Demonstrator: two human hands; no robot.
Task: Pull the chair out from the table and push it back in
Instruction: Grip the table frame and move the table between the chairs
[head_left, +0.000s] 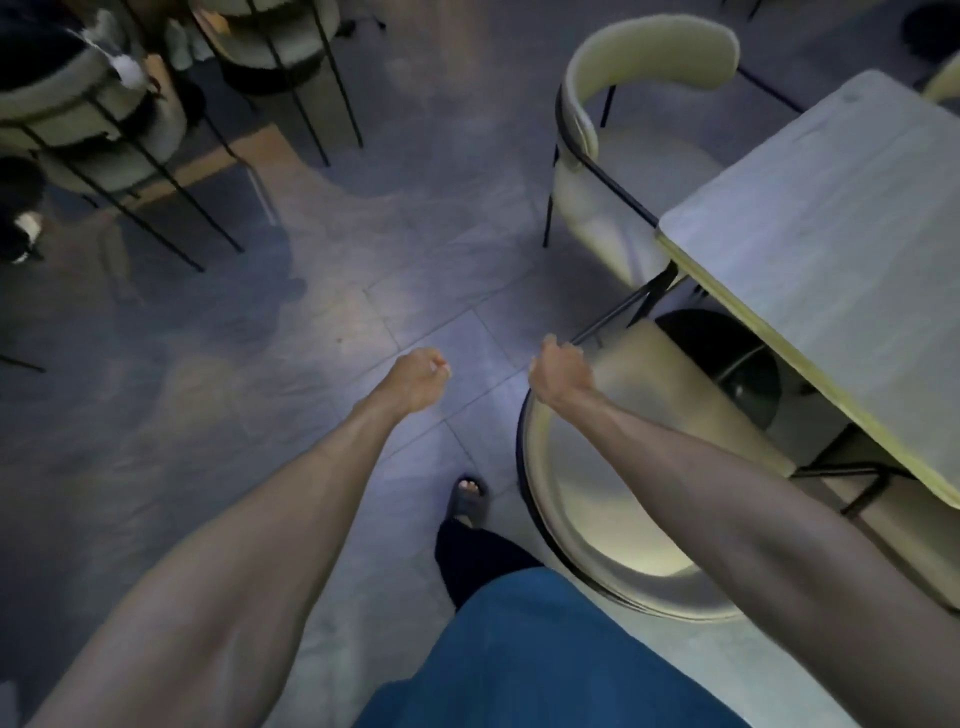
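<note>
The chair (613, 551) has a cream curved backrest, a black metal frame and a cream seat tucked partly under the pale table (841, 249) at the right. My right hand (561, 371) reaches over the backrest. Its fingers curl at the backrest's far left end, where a black frame rod starts; the grip itself is blurred. My left hand (415, 379) hangs over the bare floor to the left of the chair, its fingers curled into a fist that holds nothing.
A second cream chair (597, 156) stands at the table's far side. More chairs with thin black legs (104, 114) crowd the upper left. Grey tiled floor (363, 260) lies between them. My sandalled foot (470, 499) steps beside the near chair.
</note>
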